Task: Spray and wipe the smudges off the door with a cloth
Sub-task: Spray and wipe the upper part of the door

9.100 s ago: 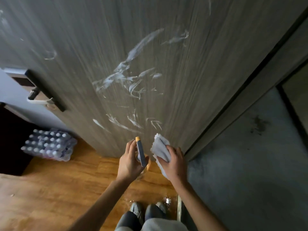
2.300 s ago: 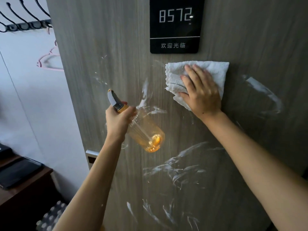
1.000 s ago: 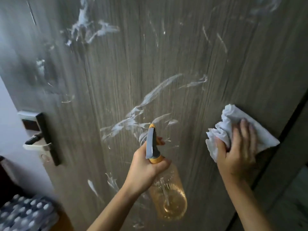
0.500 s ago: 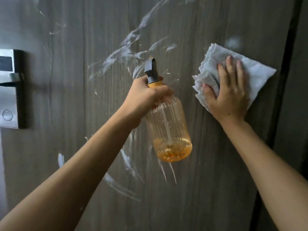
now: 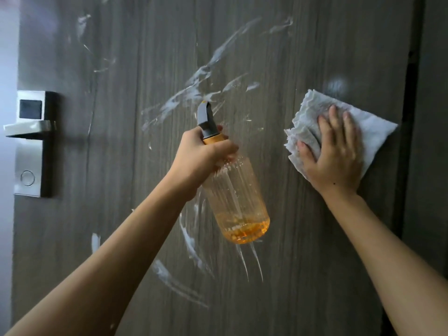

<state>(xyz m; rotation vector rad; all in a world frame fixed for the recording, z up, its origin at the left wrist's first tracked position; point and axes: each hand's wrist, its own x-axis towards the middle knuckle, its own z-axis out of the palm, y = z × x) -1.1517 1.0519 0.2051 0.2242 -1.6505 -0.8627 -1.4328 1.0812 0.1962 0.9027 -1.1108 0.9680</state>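
Head view: the door (image 5: 291, 275) fills the frame, wood-grain grey, with white smudges (image 5: 194, 93) streaked from centre toward 12 o'clock and more at 6 o'clock. The left hand (image 5: 201, 156) has its fingers curled round the neck of the spray bottle (image 5: 236, 197), nozzle pointed toward 12 o'clock; whether a finger sits on the trigger cannot be told. The right hand (image 5: 337, 156) lies at 3 o'clock with fingers straight and slightly apart, pressing the cloth (image 5: 373, 134) flat against the door.

Risks, as judged:
- The bottle hangs directly in front of the central smudges; a wipe travelling toward 9 o'clock could knock the cloth hand into it.
- Little liquid remains, pooled in the bottom; a tilted bottle may draw air and spray nothing.
- The cloth sits near the door's edge at 3 o'clock; a stroke that way could run off the door onto the frame (image 5: 429, 166).
- Overspray toward 9 o'clock could wet the electronic lock (image 5: 31, 144).

Surroundings: the lock plate and lever stand well apart from both hands. A faint pale blotch (image 5: 337, 84) lies just beyond the cloth at 12 o'clock. Nothing else obstructs the smudges.
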